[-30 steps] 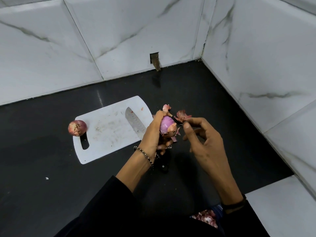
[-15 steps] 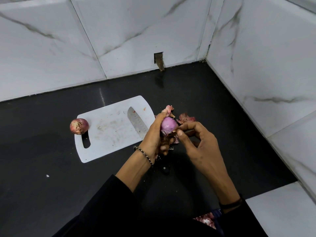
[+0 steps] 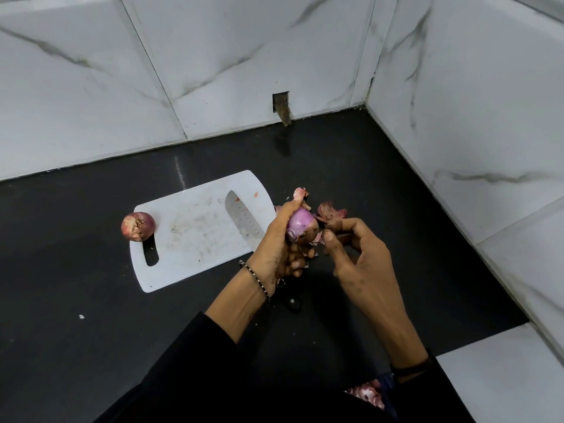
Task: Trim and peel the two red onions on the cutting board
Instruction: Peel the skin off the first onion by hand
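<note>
The left hand [image 3: 279, 239] grips a partly peeled red onion [image 3: 300, 225] above the black countertop [image 3: 381, 184], just off the right edge of the white cutting board [image 3: 189, 230]. The onion's pale purple flesh shows at the top, with loose skin hanging at its lower side. The right hand [image 3: 360, 257] sits close against the onion's right side, thumb and forefinger pinched together at the skin; whether a strip is caught between them cannot be told. Torn onion skins [image 3: 331, 213] lie on the counter just behind the hands. A knife [image 3: 244, 222] rests on the board, its blade partly hidden by the left hand. The second red onion [image 3: 138, 226], unpeeled, sits at the board's left end, beside the handle slot.
</note>
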The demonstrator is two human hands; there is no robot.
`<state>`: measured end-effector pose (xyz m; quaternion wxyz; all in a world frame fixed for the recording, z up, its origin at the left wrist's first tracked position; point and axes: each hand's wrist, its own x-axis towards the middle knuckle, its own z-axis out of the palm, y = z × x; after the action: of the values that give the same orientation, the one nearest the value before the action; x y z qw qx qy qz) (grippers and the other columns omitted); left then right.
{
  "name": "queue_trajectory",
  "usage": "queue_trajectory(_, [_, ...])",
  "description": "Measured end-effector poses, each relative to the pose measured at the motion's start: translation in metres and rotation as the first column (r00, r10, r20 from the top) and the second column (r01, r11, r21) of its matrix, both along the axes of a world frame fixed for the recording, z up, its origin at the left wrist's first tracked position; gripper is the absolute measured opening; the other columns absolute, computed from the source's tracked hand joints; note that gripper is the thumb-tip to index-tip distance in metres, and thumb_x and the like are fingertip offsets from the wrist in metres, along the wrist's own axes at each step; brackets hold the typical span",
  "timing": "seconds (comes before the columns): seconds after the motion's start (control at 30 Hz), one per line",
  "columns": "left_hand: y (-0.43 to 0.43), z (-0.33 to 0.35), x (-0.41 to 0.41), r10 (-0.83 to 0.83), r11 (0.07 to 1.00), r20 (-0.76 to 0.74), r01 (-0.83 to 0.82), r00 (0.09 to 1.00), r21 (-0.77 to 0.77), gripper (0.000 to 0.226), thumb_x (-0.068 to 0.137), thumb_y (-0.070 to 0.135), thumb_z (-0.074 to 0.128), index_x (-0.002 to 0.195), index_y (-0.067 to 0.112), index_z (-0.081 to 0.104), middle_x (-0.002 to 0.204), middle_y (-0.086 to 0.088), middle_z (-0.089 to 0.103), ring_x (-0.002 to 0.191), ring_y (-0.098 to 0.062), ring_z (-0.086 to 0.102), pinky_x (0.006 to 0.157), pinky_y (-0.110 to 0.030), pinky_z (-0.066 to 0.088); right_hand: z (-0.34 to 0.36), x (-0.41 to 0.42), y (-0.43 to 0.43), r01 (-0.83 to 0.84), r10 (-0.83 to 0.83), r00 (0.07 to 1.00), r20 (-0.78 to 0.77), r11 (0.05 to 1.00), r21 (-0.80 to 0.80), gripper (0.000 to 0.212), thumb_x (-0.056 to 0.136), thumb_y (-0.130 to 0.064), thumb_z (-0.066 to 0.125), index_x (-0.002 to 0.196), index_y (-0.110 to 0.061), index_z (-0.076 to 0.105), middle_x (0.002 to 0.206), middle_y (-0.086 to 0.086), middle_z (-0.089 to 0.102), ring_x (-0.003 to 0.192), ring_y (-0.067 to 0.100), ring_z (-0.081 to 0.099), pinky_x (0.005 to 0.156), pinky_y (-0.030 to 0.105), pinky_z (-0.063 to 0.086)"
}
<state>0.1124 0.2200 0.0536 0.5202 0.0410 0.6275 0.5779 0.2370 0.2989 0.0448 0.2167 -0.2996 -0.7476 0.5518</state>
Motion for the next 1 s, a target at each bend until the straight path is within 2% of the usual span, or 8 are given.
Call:
queue_trajectory(0.1, [-0.001,0.002,-0.003,0.025,1.0,0.011,-0.025,1.0,0.006,0.075,0.082,0.077,0.045,0.081,0.006,0.067,0.06,-0.008,0.058,0.033,-0.011,0.045,0.039,-0.017,0.037,-0.003,0.001,0.003,0.037,-0.037,0.999,0.018,0.999,-0.005,0.012,0.095,-0.028,0.065,0.101,-0.039,0.062,0.1,-0.024,0.065,0.095,0.001,0.065,0.078,0.034,0.057])
queue_trajectory(0.17, [0.0,0.005,-0.003,0.066,0.997,0.03,-0.067,0.997,0.043,0.065,0.09,0.066,0.046,0.09,0.003,0.064,0.056,-0.005,0.06,0.031,-0.008,0.048,0.036,-0.014,0.038,-0.005,0.001,0.003,0.061,-0.061,0.998,0.018,0.998,0.018,0.016,0.093,-0.027,0.069,0.105,-0.036,0.064,0.101,-0.019,0.067,0.095,0.0,0.066,0.081,0.029,0.056])
queue_trajectory(0.33, [0.001,0.009,-0.001,0.061,0.995,-0.036,-0.058,0.997,0.078,0.054,0.098,0.054,0.042,0.074,0.008,0.06,0.047,0.0,0.06,0.03,-0.005,0.049,0.035,-0.011,0.037,-0.007,-0.001,0.002,0.08,-0.085,0.996,0.027,0.982,0.169,0.015,0.097,-0.024,0.064,0.111,-0.027,0.066,0.099,-0.015,0.067,0.091,-0.002,0.064,0.077,0.008,0.049])
queue_trajectory(0.47, [-0.001,0.01,-0.002,0.04,0.999,-0.075,-0.039,0.996,0.012,0.065,0.09,0.068,0.043,0.068,0.009,0.061,0.052,-0.004,0.061,0.031,-0.009,0.046,0.041,-0.017,0.033,-0.007,-0.003,0.004,0.069,-0.082,0.996,0.046,0.97,0.233,0.021,0.095,-0.019,0.067,0.115,-0.024,0.066,0.103,-0.014,0.066,0.094,-0.006,0.061,0.077,0.006,0.048])
queue_trajectory(0.63, [-0.006,0.009,-0.006,-0.043,0.998,-0.012,0.044,0.999,0.041,0.071,0.092,0.07,0.038,0.062,0.01,0.064,0.054,-0.007,0.056,0.037,-0.013,0.036,0.045,-0.021,0.03,-0.003,-0.004,0.004,0.043,-0.044,0.999,0.001,0.971,0.233,0.018,0.095,-0.029,0.066,0.112,-0.026,0.066,0.104,-0.016,0.065,0.095,-0.003,0.062,0.076,0.009,0.049])
queue_trajectory(0.77, [-0.011,0.006,-0.007,-0.024,0.995,0.027,0.021,0.999,0.094,0.062,0.09,0.066,0.045,0.064,0.013,0.063,0.062,-0.01,0.051,0.04,-0.014,0.035,0.046,-0.02,0.029,0.008,-0.004,-0.001,-0.048,0.07,0.994,-0.085,0.971,0.236,0.035,0.08,-0.041,0.076,0.107,-0.022,0.065,0.103,-0.01,0.065,0.086,0.01,0.063,0.066,0.018,0.052])
queue_trajectory(0.87, [-0.011,0.007,-0.005,0.039,0.989,0.067,-0.048,0.997,0.14,0.049,0.086,0.059,0.055,0.068,0.015,0.066,0.065,-0.008,0.056,0.053,-0.018,0.041,0.05,-0.023,0.031,0.012,-0.008,-0.006,-0.085,0.123,0.984,-0.127,0.958,0.273,0.047,0.07,-0.042,0.085,0.104,-0.019,0.063,0.101,-0.009,0.062,0.079,0.013,0.061,0.061,0.018,0.05])
queue_trajectory(1.0, [-0.01,0.006,-0.004,0.084,0.979,0.064,-0.095,0.994,0.181,0.04,0.086,0.051,0.058,0.069,0.019,0.072,0.069,-0.006,0.065,0.065,-0.022,0.052,0.063,-0.028,0.037,0.014,-0.01,-0.01,-0.064,0.105,0.983,-0.15,0.964,0.257,0.052,0.067,-0.051,0.081,0.103,-0.02,0.061,0.1,-0.01,0.061,0.077,0.013,0.061,0.06,0.021,0.053])
